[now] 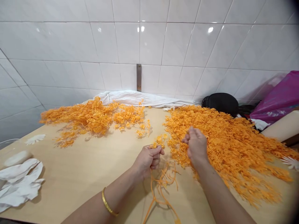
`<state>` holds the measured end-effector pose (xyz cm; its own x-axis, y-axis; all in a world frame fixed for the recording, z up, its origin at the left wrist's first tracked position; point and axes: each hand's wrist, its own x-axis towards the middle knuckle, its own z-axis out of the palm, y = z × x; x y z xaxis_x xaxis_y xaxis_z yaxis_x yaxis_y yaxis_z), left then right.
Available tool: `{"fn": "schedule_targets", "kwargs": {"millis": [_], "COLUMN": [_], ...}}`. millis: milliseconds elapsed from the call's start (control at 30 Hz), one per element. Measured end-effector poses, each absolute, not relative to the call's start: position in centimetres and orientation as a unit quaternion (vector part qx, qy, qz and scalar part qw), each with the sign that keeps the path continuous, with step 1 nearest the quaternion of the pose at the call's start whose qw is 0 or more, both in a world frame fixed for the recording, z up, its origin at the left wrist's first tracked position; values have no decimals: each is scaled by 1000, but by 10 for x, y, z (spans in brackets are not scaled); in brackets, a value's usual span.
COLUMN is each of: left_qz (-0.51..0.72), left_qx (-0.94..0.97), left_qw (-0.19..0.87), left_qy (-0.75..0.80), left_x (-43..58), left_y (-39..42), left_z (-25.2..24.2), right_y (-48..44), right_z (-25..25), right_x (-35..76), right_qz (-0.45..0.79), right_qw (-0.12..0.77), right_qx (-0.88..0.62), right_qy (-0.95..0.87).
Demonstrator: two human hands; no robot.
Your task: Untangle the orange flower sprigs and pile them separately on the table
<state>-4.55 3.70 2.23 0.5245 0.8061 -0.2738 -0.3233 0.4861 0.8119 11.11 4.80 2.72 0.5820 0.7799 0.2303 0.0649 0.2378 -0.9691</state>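
Note:
My left hand (149,159) is closed around a sprig of small orange artificial flowers (160,140), whose heads stick out above the fist. Thin orange stems (161,189) hang below that hand towards the table's front edge. My right hand (196,142) is at the left side of a large heap of orange pieces (231,149), its fingers curled together. Whatever they may pinch is too small or too hidden to make out.
Bunched orange flower sprays (93,115) lie at the back left. White cloths (21,180) are at the left edge, and another white cloth (140,99) runs along the tiled wall. A black case (220,103) and a purple bag (277,96) stand at the back right.

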Motion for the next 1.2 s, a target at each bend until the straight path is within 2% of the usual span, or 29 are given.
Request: {"fn": "schedule_targets", "kwargs": {"millis": [67, 267, 433, 567, 700, 833, 967, 1100, 1200], "left_qz": [343, 290, 293, 286, 325, 354, 379, 367, 372], "left_qx": [371, 390, 404, 434, 494, 510, 481, 444, 424], "left_qw": [794, 801, 790, 768, 685, 661, 685, 737, 756], "left_qy": [339, 350, 356, 375, 425, 423, 394, 354, 331], "left_x": [-45, -45, -48, -46, -42, -41, -42, -39, -35], "left_y": [36, 38, 40, 39, 38, 37, 36, 36, 35], "left_z": [20, 20, 21, 20, 19, 19, 25, 36, 41], "right_y": [50, 44, 40, 38, 37, 36, 34, 34, 38], "right_z": [29, 31, 33, 30, 24, 20, 21, 24, 27], "right_x": [121, 110, 105, 103, 95, 89, 82, 69, 66], "right_qz": [280, 442, 519, 505, 475, 438, 400, 438, 459], "right_qw": [709, 621, 561, 512, 511, 490, 532, 634, 675], "right_qx": [-551, -488, -463, -455, -467, -482, -495, -460, -434], "right_qy": [-338, -425, -448, -526, -544, -579, -559, -441, -381]}}
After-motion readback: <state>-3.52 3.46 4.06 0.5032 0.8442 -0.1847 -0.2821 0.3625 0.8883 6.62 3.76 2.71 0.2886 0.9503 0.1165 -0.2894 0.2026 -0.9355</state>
